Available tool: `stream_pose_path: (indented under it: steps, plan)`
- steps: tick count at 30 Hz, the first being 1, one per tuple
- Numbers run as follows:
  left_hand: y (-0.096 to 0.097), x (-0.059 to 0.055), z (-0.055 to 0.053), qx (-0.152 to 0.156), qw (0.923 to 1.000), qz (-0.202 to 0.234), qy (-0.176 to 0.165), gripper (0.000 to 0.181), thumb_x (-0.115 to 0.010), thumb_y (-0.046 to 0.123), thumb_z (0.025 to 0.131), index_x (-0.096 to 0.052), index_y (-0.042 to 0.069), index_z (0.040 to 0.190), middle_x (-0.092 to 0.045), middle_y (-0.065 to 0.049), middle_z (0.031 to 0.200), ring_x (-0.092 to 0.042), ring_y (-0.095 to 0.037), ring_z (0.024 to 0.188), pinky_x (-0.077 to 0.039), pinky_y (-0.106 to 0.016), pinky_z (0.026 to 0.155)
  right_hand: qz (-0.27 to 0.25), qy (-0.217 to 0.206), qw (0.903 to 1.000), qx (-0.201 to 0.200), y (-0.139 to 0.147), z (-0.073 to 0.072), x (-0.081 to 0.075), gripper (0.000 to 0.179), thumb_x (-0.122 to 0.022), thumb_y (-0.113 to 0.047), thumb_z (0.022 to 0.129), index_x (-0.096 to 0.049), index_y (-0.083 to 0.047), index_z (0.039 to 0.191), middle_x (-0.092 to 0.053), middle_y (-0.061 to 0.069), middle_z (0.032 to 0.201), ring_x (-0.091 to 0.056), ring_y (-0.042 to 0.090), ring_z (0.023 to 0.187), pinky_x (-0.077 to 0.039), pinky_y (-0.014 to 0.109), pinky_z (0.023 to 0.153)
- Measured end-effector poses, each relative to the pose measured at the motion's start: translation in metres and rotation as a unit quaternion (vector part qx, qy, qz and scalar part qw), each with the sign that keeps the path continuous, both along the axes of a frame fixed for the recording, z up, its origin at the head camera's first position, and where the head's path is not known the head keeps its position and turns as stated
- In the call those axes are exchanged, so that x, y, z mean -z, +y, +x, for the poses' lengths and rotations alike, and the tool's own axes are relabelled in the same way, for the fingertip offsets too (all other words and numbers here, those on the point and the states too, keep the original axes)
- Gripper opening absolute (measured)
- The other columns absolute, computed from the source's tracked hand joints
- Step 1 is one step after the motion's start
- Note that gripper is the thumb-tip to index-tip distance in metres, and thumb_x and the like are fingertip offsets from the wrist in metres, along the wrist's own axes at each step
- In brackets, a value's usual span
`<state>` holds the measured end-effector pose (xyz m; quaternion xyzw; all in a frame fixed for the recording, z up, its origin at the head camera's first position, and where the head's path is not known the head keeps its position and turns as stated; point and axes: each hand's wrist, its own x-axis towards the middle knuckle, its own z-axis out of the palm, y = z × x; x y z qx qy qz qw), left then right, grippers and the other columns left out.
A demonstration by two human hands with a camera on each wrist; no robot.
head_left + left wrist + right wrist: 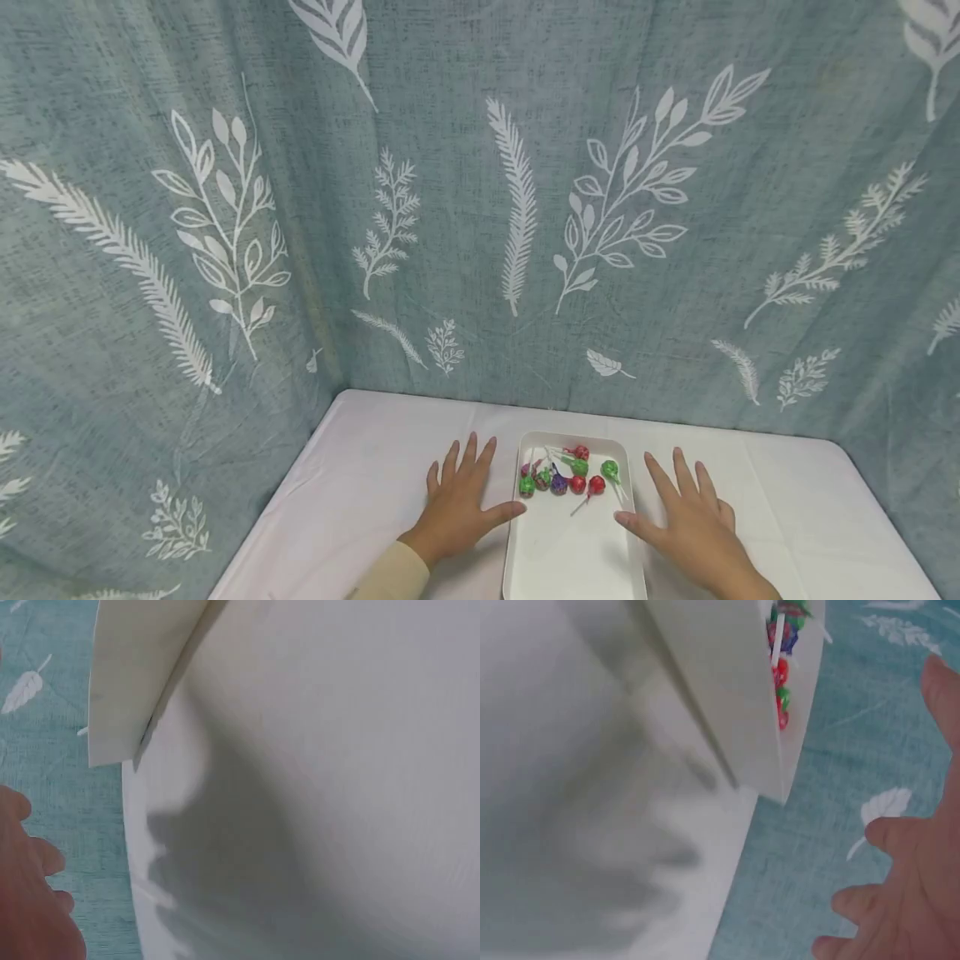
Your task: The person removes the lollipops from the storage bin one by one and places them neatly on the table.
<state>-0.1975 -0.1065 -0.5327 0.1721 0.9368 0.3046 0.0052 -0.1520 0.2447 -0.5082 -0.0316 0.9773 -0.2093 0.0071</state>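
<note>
A white rectangular tray (573,550) lies between my two hands in the head view. Several wrapped lollipops, among them a green lollipop (610,469), a purple lollipop (558,484) and a red lollipop (596,484), are gathered in its far half. To the tray's left is my left hand (459,508), fingers spread, its thumb by the left rim. My right hand (693,529) is spread on the other side, thumb close to the right rim. Both hands hold nothing. Each wrist view shows a tray side wall (146,682) and the hand's shadow on the cloth.
A white cloth covers the table (780,500). Blue-green curtains (465,250) with white leaf prints stand behind the table and along its sides.
</note>
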Motion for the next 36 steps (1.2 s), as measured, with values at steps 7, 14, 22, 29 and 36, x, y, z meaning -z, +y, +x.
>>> stream_pose_path:
  steps: [7,14,22,29,36]
  plan:
    - [0.007,0.014,0.000,-0.012,0.9908,0.118,-0.065,0.100,-0.070,0.058,0.102,-0.023,0.005,0.173,-0.021,-0.026,0.176,-0.013,-0.055,0.159,-0.014,-0.084,0.118,-0.020,-0.008,0.9992,-0.033,-0.019,0.001,-0.005,0.108,-0.068,-0.077,0.093,-0.033,-0.013,0.172,-0.013,0.033,0.174,-0.011,0.063,0.155,-0.029,0.089,0.103]
    - [0.020,0.027,0.004,-0.003,0.9605,0.256,-0.109,0.092,-0.067,0.045,0.108,-0.019,-0.001,0.171,-0.022,-0.032,0.173,-0.026,-0.053,0.156,-0.034,-0.066,0.120,-0.030,-0.010,0.9983,-0.049,-0.030,-0.001,-0.007,0.108,-0.071,-0.075,0.092,-0.035,-0.010,0.171,-0.018,0.033,0.174,-0.020,0.064,0.153,-0.033,0.089,0.102]
    - [0.033,0.043,0.010,-0.024,0.9170,0.372,-0.142,0.086,-0.071,0.033,0.107,-0.024,-0.007,0.168,-0.029,-0.032,0.170,-0.032,-0.047,0.156,-0.035,-0.050,0.123,-0.188,-0.050,0.9776,-0.081,-0.034,-0.002,-0.005,0.096,-0.075,-0.053,0.101,-0.027,-0.009,0.172,-0.011,0.033,0.175,-0.013,0.065,0.154,-0.026,0.091,0.105]
    - [0.035,0.054,0.010,-0.030,0.8891,0.432,-0.148,0.064,-0.062,0.003,0.102,-0.039,-0.012,0.160,-0.048,-0.028,0.160,-0.048,-0.041,0.148,-0.045,-0.031,0.114,-0.243,-0.042,0.9661,-0.077,-0.040,-0.005,0.001,0.093,-0.076,-0.048,0.101,-0.030,-0.006,0.170,-0.020,0.032,0.173,-0.024,0.061,0.154,-0.045,0.075,0.107]
    - [0.036,0.054,0.013,-0.045,0.8842,0.437,-0.159,0.056,-0.060,0.001,0.099,-0.053,-0.008,0.153,-0.061,-0.021,0.151,-0.058,-0.036,0.141,-0.051,-0.028,0.108,-0.291,-0.037,0.9552,-0.041,-0.048,-0.010,0.012,0.087,-0.079,-0.045,0.101,-0.039,-0.004,0.166,-0.035,0.029,0.166,-0.047,0.053,0.142,-0.059,0.058,0.098]
